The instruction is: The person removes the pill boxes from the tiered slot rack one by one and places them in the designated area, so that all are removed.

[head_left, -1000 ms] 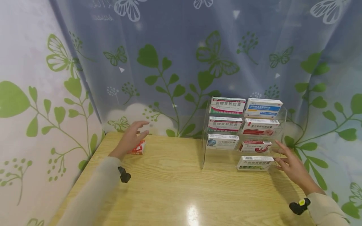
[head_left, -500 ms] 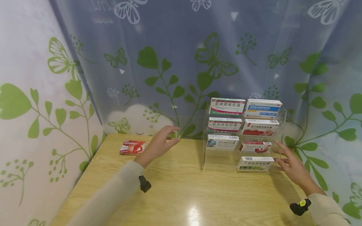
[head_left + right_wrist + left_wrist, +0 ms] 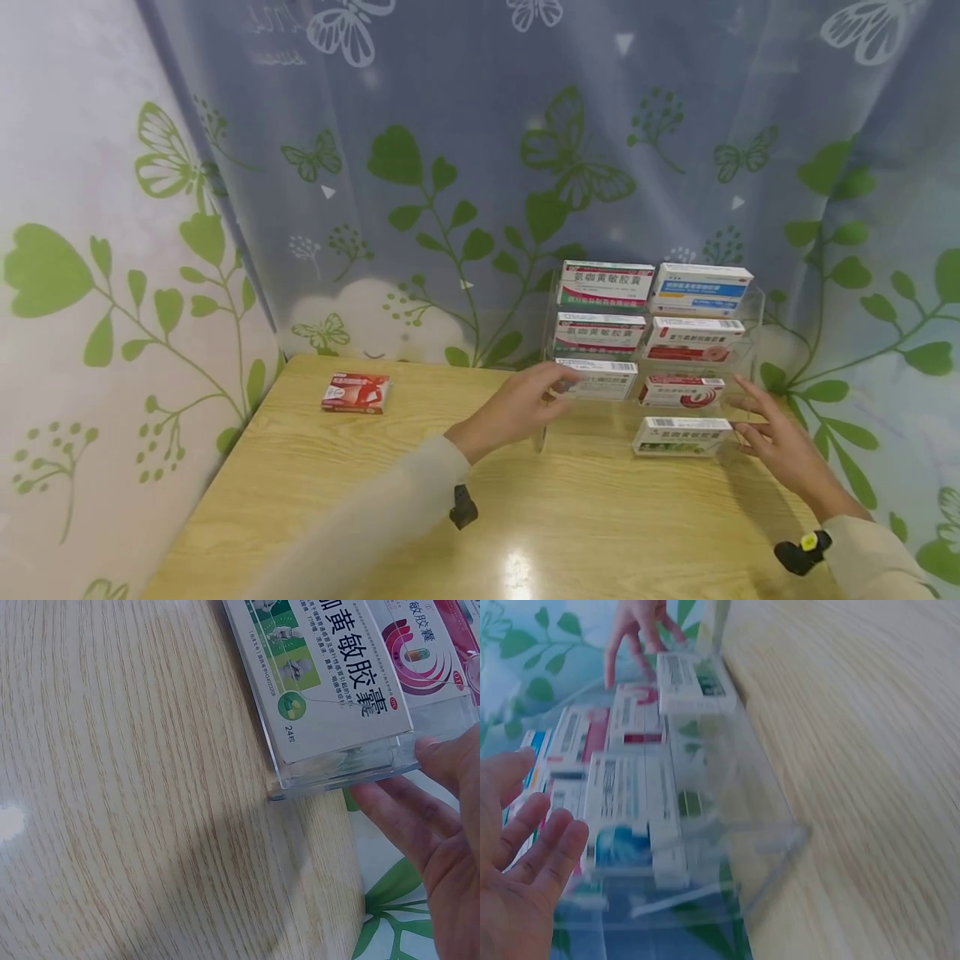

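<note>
Head view, recorded from near to far. Nearest lay the wooden table [image 3: 420, 533], with a glare spot on its front part.

Left hand [image 3: 517, 408]: fingers straight and slightly apart, holding nothing, reaching to the left front of the clear acrylic rack [image 3: 542, 417]. Its fingertips were at the white-and-blue box [image 3: 600, 377] on the third tier, left column; whether they touched it could not be told. The left wrist view showed the same hand [image 3: 517, 892] open, palm toward the rack [image 3: 757, 825], just beside that box [image 3: 634, 817] with a small gap visible.

Right hand [image 3: 783, 446]: fingers extended and spread, resting at the right side wall of the rack, beside the white-and-green box [image 3: 681, 435] on the lowest tier. The right wrist view showed the fingertips [image 3: 439, 761] touching the rack's clear corner [image 3: 352, 761], with the green-printed box [image 3: 322, 667] inside and a red-and-white box [image 3: 431, 645] behind it.

Rack: standing on the right rear part of the table, stepped, two columns of medicine boxes. Seven boxes counted; the lowest left slot held none.

Red box [image 3: 356, 392]: lying flat near the table's far left corner, well apart from both hands.

Farthest: curtain [image 3: 465, 150] printed with green leaves and butterflies, behind and to both sides.
</note>
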Available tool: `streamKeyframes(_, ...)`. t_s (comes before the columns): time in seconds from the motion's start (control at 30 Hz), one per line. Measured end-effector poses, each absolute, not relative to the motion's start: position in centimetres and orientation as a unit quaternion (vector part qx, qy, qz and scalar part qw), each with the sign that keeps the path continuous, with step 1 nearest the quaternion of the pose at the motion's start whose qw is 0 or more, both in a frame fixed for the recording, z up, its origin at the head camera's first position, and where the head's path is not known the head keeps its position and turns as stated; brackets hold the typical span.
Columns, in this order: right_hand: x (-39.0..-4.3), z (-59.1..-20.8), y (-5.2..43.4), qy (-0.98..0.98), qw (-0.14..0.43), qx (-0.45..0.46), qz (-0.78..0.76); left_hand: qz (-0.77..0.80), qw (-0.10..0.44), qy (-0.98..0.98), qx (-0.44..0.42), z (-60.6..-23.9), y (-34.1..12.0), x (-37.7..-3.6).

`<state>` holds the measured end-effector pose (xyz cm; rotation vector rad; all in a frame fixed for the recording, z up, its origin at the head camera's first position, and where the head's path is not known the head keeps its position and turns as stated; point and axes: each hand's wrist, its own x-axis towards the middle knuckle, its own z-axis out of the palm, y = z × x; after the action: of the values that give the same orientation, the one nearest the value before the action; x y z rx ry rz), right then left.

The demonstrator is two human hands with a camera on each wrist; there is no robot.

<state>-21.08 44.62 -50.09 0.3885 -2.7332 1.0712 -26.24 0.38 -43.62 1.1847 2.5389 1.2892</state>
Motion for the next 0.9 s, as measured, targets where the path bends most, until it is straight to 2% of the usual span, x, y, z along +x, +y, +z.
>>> streamKeyframes(0.27,-20.6,-50.3,44.9,-0.920,0.092,0.129,0.357,0.383,0.033,0.833,0.398,-44.7,5.9,-25.5)
streamKeyframes(0.6,-21.0,-49.9,45.1,-0.911,0.100,0.147,0.373,0.276,-0.037,0.870,0.407,-46.7,11.8,-25.1)
streamKeyframes(0.9,-21.1,-49.9,44.8,-0.912,0.090,0.141,0.375,0.188,-0.074,0.885,0.420,-48.9,13.7,-25.5)
